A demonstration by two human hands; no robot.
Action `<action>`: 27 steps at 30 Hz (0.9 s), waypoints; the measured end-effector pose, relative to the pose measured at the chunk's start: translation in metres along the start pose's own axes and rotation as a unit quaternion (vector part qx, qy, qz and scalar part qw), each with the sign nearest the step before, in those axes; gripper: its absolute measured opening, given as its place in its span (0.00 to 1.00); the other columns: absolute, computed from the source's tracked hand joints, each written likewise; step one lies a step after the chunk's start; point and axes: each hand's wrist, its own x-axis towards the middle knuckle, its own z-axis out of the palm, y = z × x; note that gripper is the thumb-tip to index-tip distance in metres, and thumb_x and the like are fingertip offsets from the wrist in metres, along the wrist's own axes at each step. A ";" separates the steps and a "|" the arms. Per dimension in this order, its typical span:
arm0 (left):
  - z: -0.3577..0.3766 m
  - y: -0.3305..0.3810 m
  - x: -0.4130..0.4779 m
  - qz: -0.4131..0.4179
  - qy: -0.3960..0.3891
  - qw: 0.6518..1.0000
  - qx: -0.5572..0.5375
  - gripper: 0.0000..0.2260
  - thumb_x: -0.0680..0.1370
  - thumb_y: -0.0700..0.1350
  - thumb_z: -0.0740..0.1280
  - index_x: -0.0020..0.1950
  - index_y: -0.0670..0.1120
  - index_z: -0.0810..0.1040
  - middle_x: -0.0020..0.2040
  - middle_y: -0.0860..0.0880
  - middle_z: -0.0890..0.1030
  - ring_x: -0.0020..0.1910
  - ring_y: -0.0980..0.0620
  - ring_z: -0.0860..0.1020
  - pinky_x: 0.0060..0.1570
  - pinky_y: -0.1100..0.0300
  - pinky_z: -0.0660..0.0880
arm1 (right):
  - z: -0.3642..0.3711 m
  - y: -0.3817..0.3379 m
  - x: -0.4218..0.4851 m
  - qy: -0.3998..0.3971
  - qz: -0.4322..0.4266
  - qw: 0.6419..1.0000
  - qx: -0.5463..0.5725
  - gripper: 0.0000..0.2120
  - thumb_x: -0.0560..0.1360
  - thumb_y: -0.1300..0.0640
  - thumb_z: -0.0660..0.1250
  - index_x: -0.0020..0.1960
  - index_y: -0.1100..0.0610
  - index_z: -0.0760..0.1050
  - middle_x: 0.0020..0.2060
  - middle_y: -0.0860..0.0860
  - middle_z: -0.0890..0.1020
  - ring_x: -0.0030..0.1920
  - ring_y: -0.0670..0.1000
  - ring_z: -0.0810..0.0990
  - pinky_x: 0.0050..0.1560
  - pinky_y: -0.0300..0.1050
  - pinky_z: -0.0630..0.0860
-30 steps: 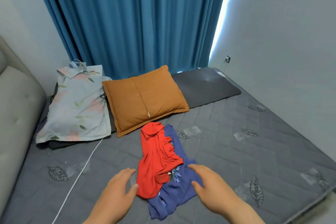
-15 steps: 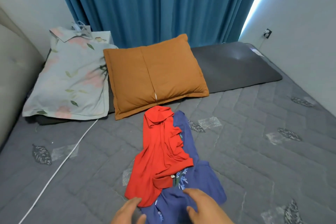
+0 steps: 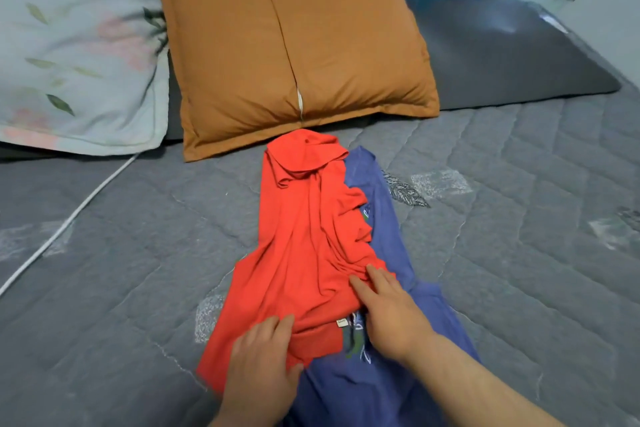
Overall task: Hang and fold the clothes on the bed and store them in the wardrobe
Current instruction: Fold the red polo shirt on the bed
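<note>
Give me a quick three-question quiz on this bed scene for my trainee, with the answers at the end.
1. True or false: the red garment lies on top of the blue garment.
2. Which pillow sits directly behind the clothes? A) the floral one B) the orange pillow C) a white one
3. Fill in: the left hand and the right hand both touch the ___ garment.
Key: 1 true; 2 B; 3 red.
</note>
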 end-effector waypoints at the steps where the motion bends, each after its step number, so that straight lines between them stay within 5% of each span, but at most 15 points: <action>1: 0.002 -0.002 0.001 0.004 0.026 0.999 -0.020 0.27 0.61 0.52 0.78 0.59 0.51 0.79 0.56 0.50 0.79 0.55 0.45 0.79 0.50 0.46 0.75 | 0.001 0.003 0.002 0.009 0.004 1.000 -0.016 0.32 0.74 0.60 0.57 0.77 0.50 0.58 0.78 0.57 0.55 0.76 0.57 0.57 0.76 0.51 0.56; 3: 0.010 -0.009 0.003 0.010 0.124 0.991 -0.055 0.16 0.57 0.41 0.80 0.40 0.50 0.79 0.40 0.51 0.78 0.38 0.45 0.80 0.34 0.50 0.75 | -0.001 0.005 0.004 0.041 0.006 0.998 -0.041 0.23 0.72 0.59 0.60 0.68 0.52 0.71 0.71 0.56 0.67 0.68 0.57 0.68 0.68 0.49 0.66; 5: 0.008 -0.013 0.004 0.015 0.157 0.984 -0.084 0.12 0.62 0.42 0.78 0.38 0.51 0.76 0.41 0.53 0.76 0.41 0.45 0.79 0.37 0.51 0.73 | -0.013 0.003 0.004 0.084 0.026 0.994 -0.058 0.13 0.71 0.59 0.63 0.55 0.53 0.77 0.60 0.53 0.75 0.59 0.59 0.74 0.58 0.50 0.71; 6: 0.007 -0.011 0.002 0.015 0.150 0.984 -0.093 0.10 0.64 0.49 0.76 0.41 0.52 0.77 0.46 0.54 0.76 0.47 0.46 0.79 0.43 0.50 0.72 | -0.021 0.001 0.001 0.103 0.045 0.992 -0.061 0.11 0.70 0.59 0.64 0.52 0.53 0.79 0.57 0.52 0.77 0.56 0.59 0.75 0.55 0.50 0.70; 8: 0.008 -0.005 -0.003 -0.020 0.071 0.996 -0.050 0.27 0.62 0.68 0.66 0.57 0.58 0.77 0.61 0.56 0.72 0.63 0.50 0.73 0.59 0.52 0.69 | -0.038 -0.003 -0.007 0.112 0.068 0.988 -0.082 0.14 0.69 0.59 0.63 0.53 0.49 0.78 0.54 0.48 0.79 0.56 0.58 0.75 0.57 0.50 0.67; 10: 0.009 0.004 -0.006 -0.043 0.023 0.999 0.004 0.35 0.61 0.74 0.59 0.65 0.63 0.71 0.72 0.55 0.64 0.71 0.53 0.64 0.67 0.56 0.61 | -0.053 -0.008 -0.017 0.096 0.055 0.993 -0.046 0.18 0.70 0.61 0.59 0.57 0.48 0.74 0.51 0.48 0.79 0.56 0.57 0.76 0.59 0.50 0.67; 13: 0.003 0.015 -0.006 -0.059 0.024 0.998 -0.014 0.21 0.72 0.63 0.60 0.63 0.61 0.75 0.74 0.56 0.62 0.71 0.54 0.63 0.68 0.58 0.59 | -0.079 -0.022 -0.038 0.091 0.036 0.992 0.077 0.13 0.72 0.62 0.57 0.54 0.50 0.70 0.46 0.53 0.76 0.50 0.60 0.77 0.48 0.53 0.73; 17: -0.013 0.031 -0.016 -0.059 0.118 0.972 -0.194 0.12 0.75 0.46 0.64 0.53 0.59 0.81 0.67 0.49 0.74 0.67 0.51 0.72 0.67 0.55 0.64 | -0.114 -0.038 -0.071 0.148 0.018 0.971 0.186 0.16 0.73 0.66 0.60 0.56 0.51 0.76 0.47 0.51 0.77 0.50 0.53 0.77 0.53 0.47 0.73; 20: -0.059 0.038 -0.029 -0.094 0.242 0.885 -0.387 0.13 0.76 0.31 0.65 0.48 0.48 0.82 0.51 0.41 0.82 0.54 0.40 0.79 0.53 0.52 0.71 | -0.151 -0.052 -0.102 0.182 0.077 0.912 0.360 0.15 0.77 0.68 0.60 0.53 0.52 0.79 0.42 0.47 0.79 0.43 0.42 0.78 0.47 0.45 0.79; 23: -0.141 0.052 -0.053 -0.063 0.310 0.854 -0.414 0.17 0.77 0.36 0.65 0.43 0.61 0.76 0.39 0.55 0.81 0.39 0.63 0.78 0.41 0.67 0.70 | -0.194 -0.067 -0.136 0.154 0.139 0.837 0.507 0.13 0.78 0.68 0.58 0.48 0.55 0.77 0.32 0.49 0.78 0.30 0.41 0.76 0.32 0.46 0.79; 27: -0.255 0.080 -0.093 0.029 0.319 0.843 -0.431 0.08 0.78 0.44 0.62 0.40 0.53 0.73 0.34 0.52 0.77 0.36 0.66 0.74 0.38 0.71 0.68 | -0.272 -0.091 -0.189 0.188 0.137 0.771 0.592 0.08 0.76 0.71 0.61 0.41 0.62 0.73 0.28 0.51 0.75 0.29 0.47 0.76 0.32 0.44 0.79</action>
